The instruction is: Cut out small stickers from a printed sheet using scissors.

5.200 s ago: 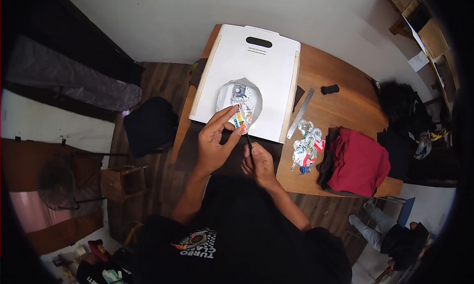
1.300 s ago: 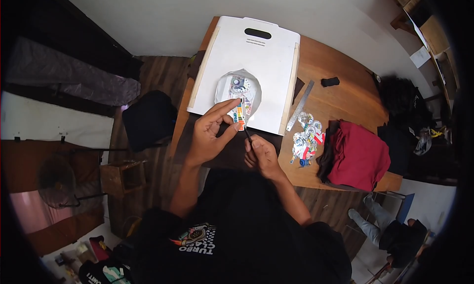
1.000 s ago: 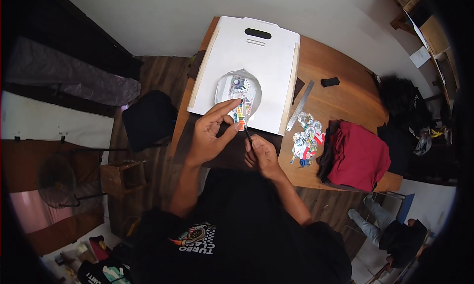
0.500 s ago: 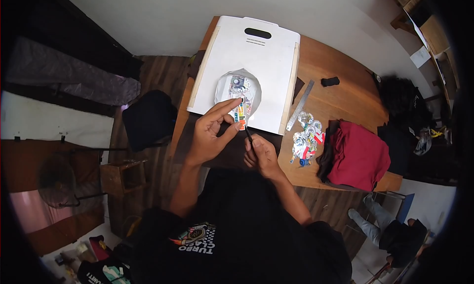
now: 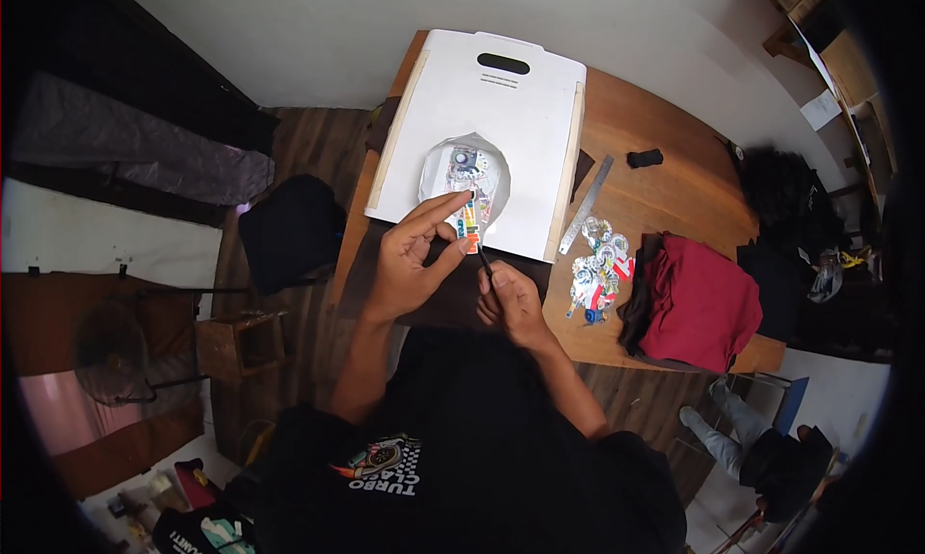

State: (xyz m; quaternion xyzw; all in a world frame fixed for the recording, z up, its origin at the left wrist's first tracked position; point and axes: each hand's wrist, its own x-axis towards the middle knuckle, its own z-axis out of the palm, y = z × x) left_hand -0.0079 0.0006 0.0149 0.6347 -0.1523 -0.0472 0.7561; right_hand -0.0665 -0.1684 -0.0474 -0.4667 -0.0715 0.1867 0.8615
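Between the fingertips and thumb of my left hand is a small, colourful printed sticker strip, held over the near part of a white panel. My right hand grips a thin dark tool, its tip close to the strip's lower right edge. What kind of tool it is, I cannot make out. Beyond my left fingertips, a ragged round opening in the panel shows printed sticker pieces inside. A pile of cut-out stickers lies on the table to the right of my right hand.
The wooden table carries a metal ruler, a small black object and folded dark red cloth. A stool-like dark seat stands at left. Another person is at the lower right.
The strip has tilted or turned slightly between my left fingers. Both hands stay in nearly the same place.
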